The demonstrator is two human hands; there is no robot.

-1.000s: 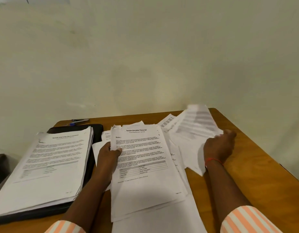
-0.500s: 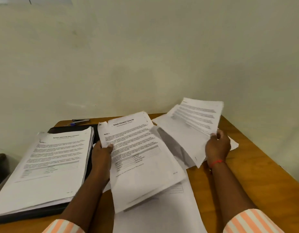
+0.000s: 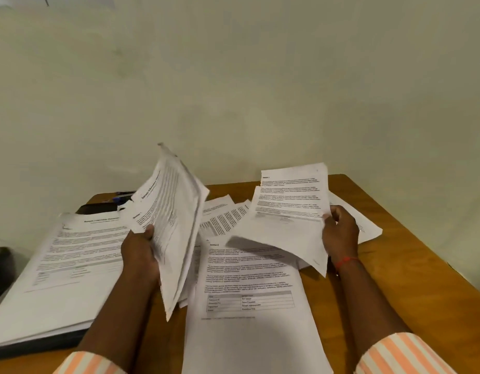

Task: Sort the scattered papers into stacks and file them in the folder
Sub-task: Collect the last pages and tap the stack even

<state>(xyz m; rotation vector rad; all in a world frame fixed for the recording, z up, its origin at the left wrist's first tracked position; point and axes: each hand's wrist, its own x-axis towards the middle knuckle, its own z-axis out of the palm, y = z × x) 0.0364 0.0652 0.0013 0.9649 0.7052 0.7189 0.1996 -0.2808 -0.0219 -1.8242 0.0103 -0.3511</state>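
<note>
Left hand point(image 3: 140, 249) gripped a thick sheaf point(image 3: 176, 211) of printed papers, tilted nearly on edge above the table point(image 3: 395, 279); right hand point(image 3: 340, 233) pinched a thinner bunch of sheets point(image 3: 287, 211) by its right side. Between and under them, loose pages point(image 3: 249, 279) lay spread on the wooden table. At far left a tall stack point(image 3: 71, 265) rested on the black folder point(image 3: 31, 349), a pen point(image 3: 123, 197) behind it.

Office-type desk spot: wooden table point(image 3: 395, 279) against plain wall point(image 3: 233, 90), printed documents point(image 3: 79, 252), black folder point(image 3: 31, 352), pens point(image 3: 123, 197).
</note>
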